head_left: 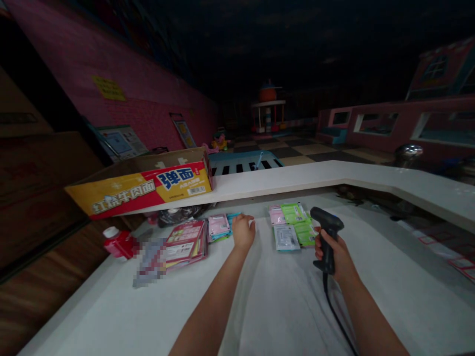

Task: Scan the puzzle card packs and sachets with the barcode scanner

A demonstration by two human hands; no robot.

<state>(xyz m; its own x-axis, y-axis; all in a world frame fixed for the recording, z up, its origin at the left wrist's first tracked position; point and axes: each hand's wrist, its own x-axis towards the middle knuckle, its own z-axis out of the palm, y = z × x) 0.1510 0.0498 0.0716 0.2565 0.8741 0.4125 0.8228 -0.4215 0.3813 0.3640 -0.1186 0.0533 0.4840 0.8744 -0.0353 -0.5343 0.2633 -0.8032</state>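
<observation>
My right hand [340,257] is wrapped round the grip of a black handheld barcode scanner [327,242], held upright with its head on top and its cord running down. Just left of it lie flat packets on the white tabletop: a pink packet [276,215], green packets [294,213] and a silver-grey packet [286,238]. My left hand [244,232] rests beside a small pile of pink and blue packets [218,226], at its right edge. Its thumb is apart from the fingers, and nothing shows in them; contact with the blue packet is unclear.
Left of the pile lies a stack of larger red and pink packs [185,242], partly pixelated. A red bottle with a white cap [118,243] stands farther left. An open yellow-and-red noodle carton [156,185] sits on the raised white ledge [297,177] behind.
</observation>
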